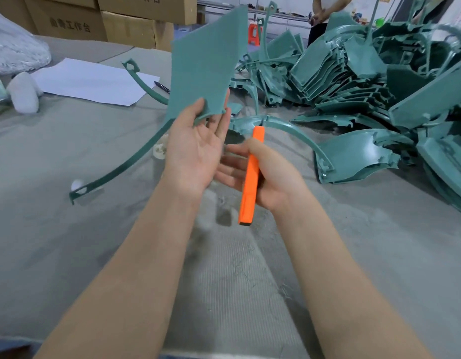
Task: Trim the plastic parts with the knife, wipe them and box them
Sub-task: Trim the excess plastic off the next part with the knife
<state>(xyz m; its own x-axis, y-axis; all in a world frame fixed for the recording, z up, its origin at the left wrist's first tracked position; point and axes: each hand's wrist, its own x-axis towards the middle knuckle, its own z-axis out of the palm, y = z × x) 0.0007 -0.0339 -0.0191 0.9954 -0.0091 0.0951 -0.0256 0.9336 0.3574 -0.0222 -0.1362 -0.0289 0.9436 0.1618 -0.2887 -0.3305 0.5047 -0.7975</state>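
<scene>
Forearms (146,255) nearest, over grey table (42,242): left hand (195,154) pinches lower edge of raised green panel (206,60), right hand (273,174) clasps orange knife (251,177), blade unseen; trimming step likely, next needing blade out against panel's edge; parts pile (366,86) at right.

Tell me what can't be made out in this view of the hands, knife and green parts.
- Orange knife in the right hand: whether its blade is out; head view, tip blurred against green plastic behind.
- Green panel in the left hand: its far face, turned away from the camera.
- Pile of green parts: its extent, cut off by the right edge.
- Cardboard boxes: open or closed, cut off by the top edge.
</scene>
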